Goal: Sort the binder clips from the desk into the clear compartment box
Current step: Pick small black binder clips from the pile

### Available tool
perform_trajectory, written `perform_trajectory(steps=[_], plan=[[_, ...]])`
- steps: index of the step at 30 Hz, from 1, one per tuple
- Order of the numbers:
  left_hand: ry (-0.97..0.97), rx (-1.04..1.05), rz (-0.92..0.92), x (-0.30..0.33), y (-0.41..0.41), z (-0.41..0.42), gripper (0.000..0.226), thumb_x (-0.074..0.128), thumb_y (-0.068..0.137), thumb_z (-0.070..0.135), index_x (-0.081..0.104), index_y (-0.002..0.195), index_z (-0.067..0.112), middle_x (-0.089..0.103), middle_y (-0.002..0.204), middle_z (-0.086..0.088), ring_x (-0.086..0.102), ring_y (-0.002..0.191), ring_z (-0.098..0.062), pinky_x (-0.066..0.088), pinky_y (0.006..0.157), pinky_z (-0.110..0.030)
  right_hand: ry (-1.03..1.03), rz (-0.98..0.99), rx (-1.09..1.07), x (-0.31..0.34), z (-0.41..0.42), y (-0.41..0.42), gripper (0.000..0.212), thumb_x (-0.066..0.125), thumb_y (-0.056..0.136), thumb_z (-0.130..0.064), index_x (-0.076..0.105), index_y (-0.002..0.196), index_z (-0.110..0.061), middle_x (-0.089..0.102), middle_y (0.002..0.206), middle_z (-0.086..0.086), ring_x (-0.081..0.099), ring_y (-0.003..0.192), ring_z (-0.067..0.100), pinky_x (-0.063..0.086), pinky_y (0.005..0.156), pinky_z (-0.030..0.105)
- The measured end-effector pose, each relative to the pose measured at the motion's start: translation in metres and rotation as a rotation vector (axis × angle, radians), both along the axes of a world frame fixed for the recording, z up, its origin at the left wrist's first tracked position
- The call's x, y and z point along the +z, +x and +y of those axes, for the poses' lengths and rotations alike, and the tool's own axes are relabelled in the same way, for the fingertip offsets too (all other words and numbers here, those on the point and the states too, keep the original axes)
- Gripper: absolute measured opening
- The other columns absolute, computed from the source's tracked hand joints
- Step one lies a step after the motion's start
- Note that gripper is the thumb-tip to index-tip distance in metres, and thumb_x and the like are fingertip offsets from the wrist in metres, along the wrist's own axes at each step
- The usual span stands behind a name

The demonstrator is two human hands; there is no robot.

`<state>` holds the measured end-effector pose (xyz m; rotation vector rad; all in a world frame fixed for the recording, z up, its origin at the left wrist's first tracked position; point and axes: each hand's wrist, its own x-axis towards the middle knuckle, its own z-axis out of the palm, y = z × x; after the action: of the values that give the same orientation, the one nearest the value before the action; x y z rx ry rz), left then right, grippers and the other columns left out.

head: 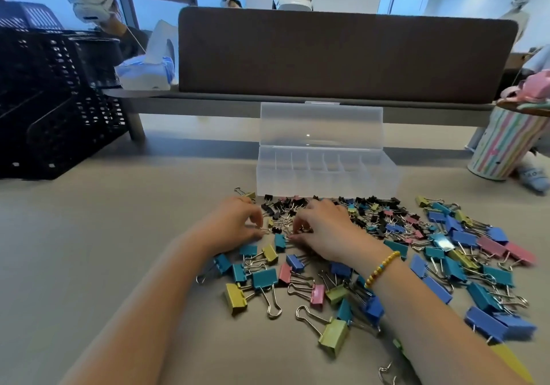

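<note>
On tabletop (89,250), front of open clear box (327,173), L hand (238,224) & R hand (324,230) each pinch small clips in scattered binder clips (446,235).

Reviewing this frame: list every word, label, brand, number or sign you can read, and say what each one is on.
No text in this frame can be read for certain.
Pale item lying beside the striped cylinder: dark marks that may be letters, too blurred to read.
Tissue pack: no print legible.
Clear compartment box, binder clips, black crates: no lettering visible.
</note>
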<state>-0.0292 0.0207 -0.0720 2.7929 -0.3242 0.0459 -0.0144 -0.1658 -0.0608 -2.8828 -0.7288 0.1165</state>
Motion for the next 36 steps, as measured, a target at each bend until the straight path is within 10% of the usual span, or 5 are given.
perform_trajectory(steps=[4, 12, 16, 21, 36], plan=[[-0.230, 0.075, -0.078, 0.002, 0.003, -0.008, 0.014, 0.058, 0.089, 0.019, 0.056, 0.102, 0.014, 0.052, 0.093, 0.008, 0.051, 0.090, -0.009, 0.039, 0.072, -0.012, 0.062, -0.007, -0.037, 0.006, -0.004, 0.004, 0.027, 0.055, 0.091, -0.036, 0.056, 0.116, -0.026, 0.050, 0.124, -0.001, 0.040, 0.120, 0.019, 0.033, 0.105, 0.040], [-1.812, 0.239, 0.271, 0.021, 0.021, -0.022, 0.015, 0.039, 0.093, -0.002, 0.053, 0.096, 0.003, 0.054, 0.080, -0.008, 0.055, 0.069, -0.012, 0.053, 0.055, -0.014, 0.038, 0.060, -0.030, 0.020, 0.011, 0.017, 0.054, 0.059, 0.089, -0.033, 0.039, 0.139, -0.022, 0.040, 0.141, 0.003, 0.033, 0.131, 0.022, 0.031, 0.109, 0.041], [-1.143, 0.270, 0.198, 0.011, 0.035, -0.015, 0.019, 0.040, 0.095, 0.008, 0.056, 0.104, 0.003, 0.042, 0.071, 0.000, 0.040, 0.060, -0.010, 0.037, 0.050, -0.016, 0.042, 0.088, 0.010, 0.012, 0.021, 0.021, 0.071, 0.059, 0.088, -0.038, 0.023, 0.147, -0.023, 0.026, 0.152, 0.002, 0.023, 0.138, 0.022, 0.025, 0.112, 0.042], [-0.095, 0.113, 0.070, 0.001, 0.037, -0.002, 0.047, 0.061, 0.087, 0.033, 0.052, 0.129, 0.013, 0.053, 0.122, -0.008, 0.049, 0.112, -0.020, 0.037, 0.088, -0.022, 0.020, 0.106, 0.006, -0.002, 0.023, 0.026, 0.076, 0.056, 0.087, -0.049, 0.020, 0.148, -0.022, 0.025, 0.152, 0.000, 0.024, 0.139, 0.023, 0.023, 0.113, 0.046], [0.021, -0.063, 0.090, 0.007, 0.044, -0.012, 0.029, 0.053, 0.093, 0.025, 0.054, 0.121, 0.016, 0.057, 0.095, -0.008, 0.035, 0.068, -0.005, 0.029, 0.061, -0.019, -0.004, -0.001, -0.013, -0.015, 0.021, 0.026, 0.068, 0.049, 0.088, -0.055, 0.027, 0.145, -0.025, 0.031, 0.143, 0.004, 0.026, 0.132, 0.026, 0.025, 0.108, 0.042]])
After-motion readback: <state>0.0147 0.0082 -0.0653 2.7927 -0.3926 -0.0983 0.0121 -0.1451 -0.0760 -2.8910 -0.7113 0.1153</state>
